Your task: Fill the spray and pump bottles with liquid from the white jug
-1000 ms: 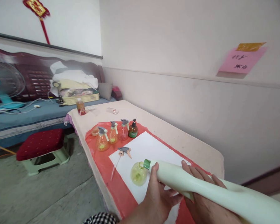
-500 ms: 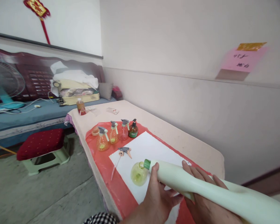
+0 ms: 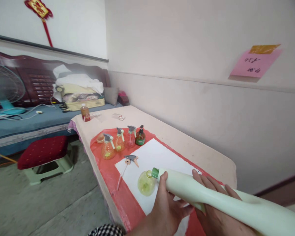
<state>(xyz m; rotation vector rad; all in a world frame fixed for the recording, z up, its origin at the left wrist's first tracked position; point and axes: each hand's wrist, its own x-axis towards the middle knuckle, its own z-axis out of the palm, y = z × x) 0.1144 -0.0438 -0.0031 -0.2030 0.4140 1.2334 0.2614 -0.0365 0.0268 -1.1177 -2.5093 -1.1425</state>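
Note:
A large pale green plastic bottle (image 3: 184,183) is tipped toward the left; its far end runs out of view. My left hand (image 3: 169,206) is closed around its neck from below, thumb on top. Further along, my right hand (image 3: 213,206) is wrapped around the bottle, partly hidden by it. The bottle's green tip (image 3: 155,172) is at the mouth of a round yellow-green spray bottle body (image 3: 146,183), which stands without its sprayer on white paper (image 3: 149,154). Whether liquid is flowing I cannot tell. A grey and peach spray head (image 3: 131,159) with its tube lies nearby.
On the red plastic sheet (image 3: 127,203) stand several spray bottles (image 3: 108,149) and a dark green pump bottle (image 3: 140,136). A bottle of reddish-brown liquid (image 3: 85,113) is at the table's far end. A red-topped stool (image 3: 44,152) and a fan (image 3: 5,85) are left; a wall runs along the right.
My hands and the pale green bottle are practically still. The fan's head has turned slightly, and the pink note on the wall has shifted a little.

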